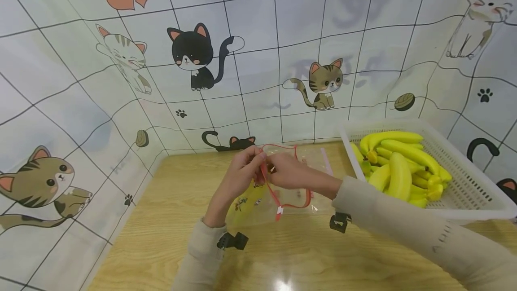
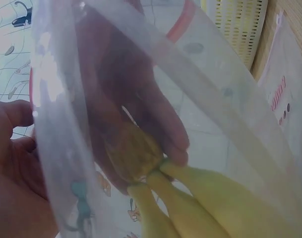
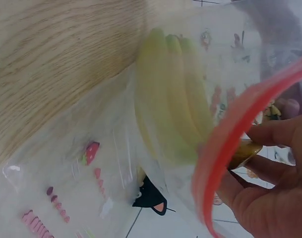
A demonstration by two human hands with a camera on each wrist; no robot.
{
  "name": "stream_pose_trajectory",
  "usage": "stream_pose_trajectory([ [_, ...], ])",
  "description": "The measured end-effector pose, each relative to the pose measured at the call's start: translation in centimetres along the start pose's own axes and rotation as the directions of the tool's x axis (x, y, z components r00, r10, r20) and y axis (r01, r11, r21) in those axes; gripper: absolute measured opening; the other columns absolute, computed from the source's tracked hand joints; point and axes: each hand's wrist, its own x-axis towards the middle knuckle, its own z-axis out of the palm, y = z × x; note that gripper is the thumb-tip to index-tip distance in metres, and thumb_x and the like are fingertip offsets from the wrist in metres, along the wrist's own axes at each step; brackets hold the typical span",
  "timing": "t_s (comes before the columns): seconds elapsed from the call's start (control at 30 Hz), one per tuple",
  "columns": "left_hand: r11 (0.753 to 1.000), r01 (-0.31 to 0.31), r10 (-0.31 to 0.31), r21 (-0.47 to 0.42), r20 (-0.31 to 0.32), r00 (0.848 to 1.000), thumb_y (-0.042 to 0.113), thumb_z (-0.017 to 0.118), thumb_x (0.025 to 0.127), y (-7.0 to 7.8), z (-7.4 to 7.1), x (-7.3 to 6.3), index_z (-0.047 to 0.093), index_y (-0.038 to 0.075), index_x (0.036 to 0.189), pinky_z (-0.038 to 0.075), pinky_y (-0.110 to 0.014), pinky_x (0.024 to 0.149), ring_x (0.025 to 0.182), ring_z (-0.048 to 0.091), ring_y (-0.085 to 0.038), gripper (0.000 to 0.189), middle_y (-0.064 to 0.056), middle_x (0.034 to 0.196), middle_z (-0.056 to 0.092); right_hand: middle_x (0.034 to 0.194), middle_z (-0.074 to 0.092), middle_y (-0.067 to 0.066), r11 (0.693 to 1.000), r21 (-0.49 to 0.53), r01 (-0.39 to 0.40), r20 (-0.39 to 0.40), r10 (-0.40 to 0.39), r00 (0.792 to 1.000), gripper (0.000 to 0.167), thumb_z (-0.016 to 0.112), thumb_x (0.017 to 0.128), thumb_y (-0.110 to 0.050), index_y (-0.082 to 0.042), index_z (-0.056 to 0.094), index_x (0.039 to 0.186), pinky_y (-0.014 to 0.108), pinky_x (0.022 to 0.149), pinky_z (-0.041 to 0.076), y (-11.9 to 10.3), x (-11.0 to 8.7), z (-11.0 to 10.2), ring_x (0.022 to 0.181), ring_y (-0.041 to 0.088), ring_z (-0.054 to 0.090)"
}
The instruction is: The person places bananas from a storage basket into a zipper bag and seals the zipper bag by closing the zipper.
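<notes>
A clear zip bag with a red zipper strip point(image 1: 276, 196) and printed pictures hangs between my two hands, its mouth open. My left hand point(image 1: 238, 174) pinches the bag's rim. Reaching in through the mouth, my right hand point(image 1: 288, 169) grips the brown stem point(image 3: 244, 153) of a bunch of bananas point(image 3: 170, 99). The yellow fruit points downward inside the bag, blurred by the plastic. In the left wrist view the right fingers point(image 2: 165, 119) show through the film, curled round the stem. A white slider point(image 1: 279, 210) sits near the end of the zipper strip.
At the right stands a white perforated plastic basket point(image 1: 476, 194) with several more bananas point(image 1: 400, 174). Another clear printed bag point(image 1: 325, 161) lies flat on the wooden table point(image 1: 173, 223) behind my right hand. A cat-patterned wall covering point(image 1: 258, 71) borders the table at the back and sides.
</notes>
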Motion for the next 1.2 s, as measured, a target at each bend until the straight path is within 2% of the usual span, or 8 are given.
stream_pose_trajectory([
  [0.17,1.000,-0.023,0.023,-0.016,0.019,1.000,0.019,0.046,0.111,0.2,-0.3,-0.1,0.053,0.000,0.089,0.051,-0.028,0.048,0.051,0.058,-0.019,0.030,-0.006,0.066,0.060,0.094,0.073,0.005,0.997,0.066,-0.050,0.032,0.048,0.998,0.021,0.053,0.092,0.000,-0.010,0.072,0.092,0.024,0.055,0.037,-0.1,1.1,0.2,0.057,0.013,0.045],
  [0.4,0.999,-0.047,0.047,-0.014,0.027,0.999,0.018,0.046,0.111,0.5,-0.6,-0.2,0.053,0.000,0.088,0.053,-0.027,0.052,0.052,0.059,-0.020,0.030,-0.005,0.066,0.062,0.080,0.067,0.002,0.997,-0.001,-0.071,-0.022,0.071,0.997,0.018,0.057,0.097,-0.007,-0.009,0.072,0.088,0.023,0.058,0.041,-0.2,2.4,0.2,0.061,0.012,0.050],
  [0.6,0.999,-0.047,0.047,-0.012,0.016,0.999,0.018,0.046,0.111,0.7,-0.8,-0.3,0.053,0.001,0.089,0.054,-0.027,0.053,0.053,0.059,-0.017,0.029,-0.010,0.067,0.059,0.065,0.056,-0.002,1.000,-0.026,0.010,-0.002,-0.010,1.000,0.030,0.050,0.101,-0.004,-0.010,0.072,0.082,0.024,0.059,0.038,0.0,2.9,0.3,0.058,0.012,0.045],
  [0.7,0.999,-0.045,0.045,-0.022,-0.004,0.999,0.018,0.047,0.110,0.7,-0.9,-0.3,0.053,0.001,0.089,0.054,-0.027,0.053,0.053,0.059,-0.017,0.028,-0.011,0.067,0.059,0.074,0.063,-0.002,0.999,-0.025,0.031,0.044,-0.030,0.999,0.025,0.052,0.102,-0.007,-0.013,0.071,0.086,0.024,0.065,0.042,-0.1,2.8,0.2,0.066,0.011,0.051],
  [0.8,0.999,-0.041,0.041,-0.026,-0.031,0.999,0.020,0.047,0.110,0.7,-0.8,-0.1,0.053,0.001,0.089,0.054,-0.028,0.053,0.053,0.059,-0.018,0.029,-0.009,0.067,0.060,0.092,0.069,0.001,1.000,0.008,0.007,0.103,-0.008,0.995,0.022,0.052,0.098,-0.002,-0.013,0.071,0.095,0.025,0.073,0.047,-0.2,2.3,-0.3,0.079,0.013,0.059],
  [0.97,0.999,-0.045,0.043,-0.020,-0.091,0.995,0.021,0.047,0.110,0.5,-0.8,0.1,0.051,0.000,0.088,0.054,-0.028,0.052,0.052,0.058,-0.018,0.030,-0.004,0.067,0.060,0.116,0.073,0.007,0.996,0.087,0.013,0.164,-0.028,0.986,0.027,0.053,0.093,0.002,-0.007,0.071,0.111,0.027,0.081,0.055,-0.7,1.1,-1.7,0.103,0.018,0.069],
  [1.1,0.999,-0.044,0.041,-0.016,-0.135,0.990,0.021,0.048,0.110,0.4,-0.9,0.0,0.051,0.000,0.088,0.054,-0.027,0.051,0.052,0.057,-0.017,0.030,-0.005,0.069,0.060,0.125,0.071,0.012,0.991,0.121,0.051,0.140,-0.068,0.988,0.028,0.054,0.097,-0.004,-0.005,0.070,0.120,0.028,0.081,0.059,-1.3,-0.3,-3.3,0.096,0.016,0.072],
  [1.2,0.999,-0.047,0.044,-0.013,-0.179,0.983,0.022,0.049,0.110,0.3,-1.0,-0.1,0.051,0.001,0.089,0.053,-0.026,0.051,0.052,0.056,-0.015,0.030,-0.007,0.070,0.059,0.119,0.073,0.015,0.984,0.159,0.086,0.080,-0.099,0.992,0.025,0.055,0.100,-0.006,-0.002,0.068,0.121,0.030,0.078,0.061,-1.5,-1.1,-4.4,0.087,0.015,0.072],
])
